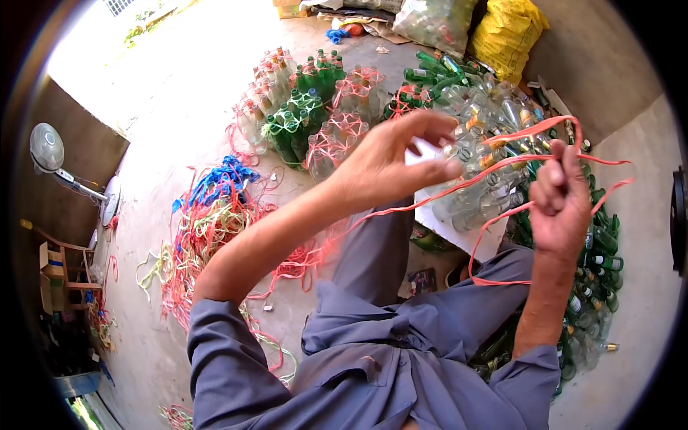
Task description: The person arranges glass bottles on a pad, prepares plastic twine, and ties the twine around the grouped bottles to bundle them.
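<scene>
Right grip on ribbon, concrete floor, standing fan

Bundled bottles are stood on the floor ahead, with a heap of plastic strips spread nearer and to their left, and an electric fan placed farther left. Loose bottles are piled to the right, with sacks set behind them. A single strip is held above the loose bottles by the fingers of the right hand.
</scene>
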The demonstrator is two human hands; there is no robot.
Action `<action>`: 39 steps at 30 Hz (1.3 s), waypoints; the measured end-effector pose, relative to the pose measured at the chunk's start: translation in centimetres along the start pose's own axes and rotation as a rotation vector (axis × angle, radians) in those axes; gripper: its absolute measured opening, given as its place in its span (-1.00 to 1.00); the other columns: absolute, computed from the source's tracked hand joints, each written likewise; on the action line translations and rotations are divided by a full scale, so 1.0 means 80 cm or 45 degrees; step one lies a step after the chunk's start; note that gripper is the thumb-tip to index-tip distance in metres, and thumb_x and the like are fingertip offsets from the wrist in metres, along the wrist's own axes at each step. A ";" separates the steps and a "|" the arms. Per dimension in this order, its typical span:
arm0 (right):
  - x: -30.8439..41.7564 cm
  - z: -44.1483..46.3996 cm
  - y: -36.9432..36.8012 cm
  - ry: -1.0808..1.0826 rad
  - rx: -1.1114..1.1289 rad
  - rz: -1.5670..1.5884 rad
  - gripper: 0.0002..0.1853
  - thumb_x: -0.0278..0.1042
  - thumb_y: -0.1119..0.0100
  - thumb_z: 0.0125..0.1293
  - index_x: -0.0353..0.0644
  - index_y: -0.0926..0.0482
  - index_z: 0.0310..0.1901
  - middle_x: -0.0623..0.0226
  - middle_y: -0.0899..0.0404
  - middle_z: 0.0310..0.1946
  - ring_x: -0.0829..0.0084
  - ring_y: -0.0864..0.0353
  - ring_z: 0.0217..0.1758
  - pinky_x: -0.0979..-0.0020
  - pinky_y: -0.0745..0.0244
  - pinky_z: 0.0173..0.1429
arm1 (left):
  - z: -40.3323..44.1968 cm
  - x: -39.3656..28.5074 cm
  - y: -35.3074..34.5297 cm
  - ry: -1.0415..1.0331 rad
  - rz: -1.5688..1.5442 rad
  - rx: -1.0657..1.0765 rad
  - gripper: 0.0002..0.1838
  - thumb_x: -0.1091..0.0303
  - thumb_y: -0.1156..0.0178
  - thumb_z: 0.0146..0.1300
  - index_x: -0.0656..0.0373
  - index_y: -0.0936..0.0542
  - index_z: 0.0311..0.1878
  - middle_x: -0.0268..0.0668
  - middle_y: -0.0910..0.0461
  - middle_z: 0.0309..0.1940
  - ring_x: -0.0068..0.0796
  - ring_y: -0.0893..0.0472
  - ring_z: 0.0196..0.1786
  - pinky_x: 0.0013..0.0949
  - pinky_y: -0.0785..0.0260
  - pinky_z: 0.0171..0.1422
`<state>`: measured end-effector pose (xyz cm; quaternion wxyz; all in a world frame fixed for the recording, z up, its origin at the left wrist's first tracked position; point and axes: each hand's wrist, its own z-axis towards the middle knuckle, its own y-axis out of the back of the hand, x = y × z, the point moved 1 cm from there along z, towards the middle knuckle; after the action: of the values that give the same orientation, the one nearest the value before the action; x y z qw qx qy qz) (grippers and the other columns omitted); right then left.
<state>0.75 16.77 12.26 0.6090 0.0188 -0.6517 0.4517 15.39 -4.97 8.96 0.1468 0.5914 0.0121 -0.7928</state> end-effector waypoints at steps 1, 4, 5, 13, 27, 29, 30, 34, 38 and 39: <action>0.015 0.005 0.011 0.025 0.014 0.037 -0.68 -0.24 -0.06 0.47 -0.36 -0.52 0.03 0.50 -0.37 -0.53 0.77 -0.04 -0.68 0.66 0.05 -0.63 | -0.010 0.013 -0.001 0.057 -0.037 0.090 -0.36 0.26 -0.37 0.16 0.23 -0.42 0.29 -0.21 -0.60 0.07 -0.46 -0.57 0.08 -0.33 -0.43 0.19; 0.057 0.022 0.041 0.067 0.105 0.161 -0.67 -0.29 0.03 0.51 -0.44 -0.46 0.08 0.46 -0.33 -0.48 0.75 -0.05 -0.66 0.65 0.02 -0.64 | -0.047 0.052 -0.013 0.285 -0.142 0.305 -0.54 0.22 -0.38 0.16 0.25 -0.59 0.08 -0.22 -0.67 -0.15 -0.48 -0.59 0.02 -0.30 -0.36 0.25; 0.069 0.028 0.050 0.088 0.105 0.160 -0.66 -0.30 0.04 0.52 -0.45 -0.45 0.09 0.43 -0.33 -0.47 0.74 -0.05 -0.65 0.64 0.02 -0.64 | -0.055 0.063 -0.011 0.276 -0.028 0.337 -0.62 0.26 -0.36 0.17 0.25 -0.63 0.00 -0.27 -0.67 -0.21 -0.52 -0.59 -0.04 -0.34 -0.39 0.18; 0.163 0.042 0.197 0.258 -0.079 0.033 -0.67 -0.36 0.03 0.51 -0.50 -0.44 0.10 0.37 -0.38 -0.39 0.70 -0.11 -0.63 0.64 -0.02 -0.64 | -0.097 0.117 0.079 0.614 0.057 0.136 -0.86 0.51 -0.20 0.24 0.30 -0.66 -0.16 -0.41 -0.64 -0.37 -0.70 -0.54 -0.34 -0.53 -0.42 -0.21; 0.330 -0.064 0.538 0.454 -0.570 -0.153 -0.67 -0.40 -0.02 0.47 -0.43 -0.39 0.15 0.38 -0.50 -0.37 0.72 -0.13 -0.65 0.66 -0.02 -0.64 | -0.110 0.133 0.170 0.685 0.255 -0.097 -0.86 0.45 -0.28 0.17 0.31 -0.67 -0.25 -0.38 -0.64 -0.44 -0.69 -0.56 -0.34 -0.53 -0.43 -0.19; 0.361 -0.094 0.585 0.462 -0.635 -0.192 -0.67 -0.40 -0.02 0.47 -0.42 -0.40 0.16 0.36 -0.53 -0.34 0.73 -0.12 -0.65 0.67 -0.01 -0.64 | -0.093 0.123 0.167 0.629 0.108 -0.123 -0.88 0.46 -0.26 0.20 0.30 -0.66 -0.24 -0.40 -0.62 -0.46 -0.69 -0.57 -0.39 -0.54 -0.44 -0.25; 0.371 -0.110 0.599 0.465 -0.667 -0.211 -0.67 -0.40 -0.02 0.47 -0.41 -0.40 0.16 0.35 -0.55 -0.32 0.73 -0.12 -0.65 0.67 0.00 -0.64 | -0.084 0.115 0.166 0.624 0.133 -0.123 -0.88 0.46 -0.25 0.21 0.30 -0.66 -0.24 -0.40 -0.62 -0.47 -0.68 -0.57 -0.41 -0.55 -0.43 -0.27; 0.397 -0.181 0.610 0.635 -0.985 -0.372 -0.79 -0.38 -0.04 0.45 -0.31 -0.47 -0.01 0.39 -0.56 -0.34 0.75 -0.10 -0.66 0.67 0.00 -0.64 | -0.049 0.105 0.179 0.562 0.283 -0.141 -0.88 0.45 -0.23 0.27 0.30 -0.66 -0.23 -0.43 -0.60 -0.50 -0.70 -0.54 -0.49 -0.56 -0.40 -0.38; 0.441 -0.286 0.724 0.628 -1.081 -0.412 -0.86 -0.38 -0.07 0.43 -0.23 -0.49 -0.08 0.46 -0.54 -0.39 0.76 -0.14 -0.65 0.67 -0.04 -0.63 | -0.023 0.108 0.210 0.460 0.395 -0.245 -0.82 0.35 -0.20 0.33 0.25 -0.70 -0.19 -0.47 -0.55 -0.60 -0.72 -0.47 -0.58 -0.57 -0.32 -0.45; 0.417 -0.300 0.713 0.580 -1.197 -0.474 -0.87 -0.38 -0.08 0.42 -0.22 -0.49 -0.09 0.46 -0.52 -0.42 0.75 -0.16 -0.65 0.67 -0.07 -0.62 | -0.016 0.104 0.214 0.456 0.387 -0.257 -0.79 0.32 -0.19 0.34 0.26 -0.69 -0.18 -0.47 -0.53 -0.63 -0.72 -0.47 -0.59 -0.58 -0.32 -0.45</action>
<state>-21.96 82.70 3.49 0.7469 -0.2384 -0.6206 -0.0105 18.68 -22.94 3.41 0.3181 0.6999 0.0282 -0.6389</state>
